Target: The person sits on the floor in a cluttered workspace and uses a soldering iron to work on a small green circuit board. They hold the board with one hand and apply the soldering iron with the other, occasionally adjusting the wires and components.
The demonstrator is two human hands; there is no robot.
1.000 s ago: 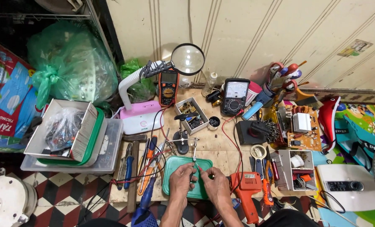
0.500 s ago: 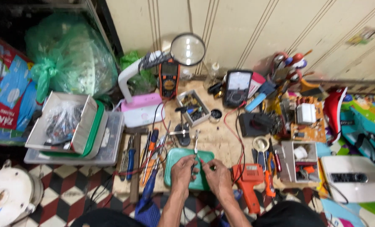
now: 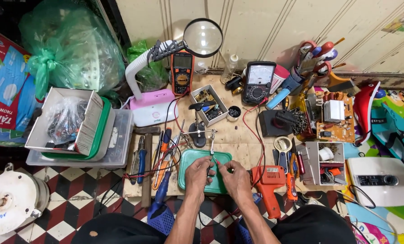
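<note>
Two hands, left hand and right hand, both pinched shut on a tiny part (too small to tell) over the green plastic tray at the desk's near edge. One slip could lose it among the loose screwdrivers.

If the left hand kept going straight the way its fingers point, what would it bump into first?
The left hand points up and slightly right, so it would probably first meet the small clamp stand just beyond its fingertips, above the green tray. Depth is hard to judge from overhead.
</note>
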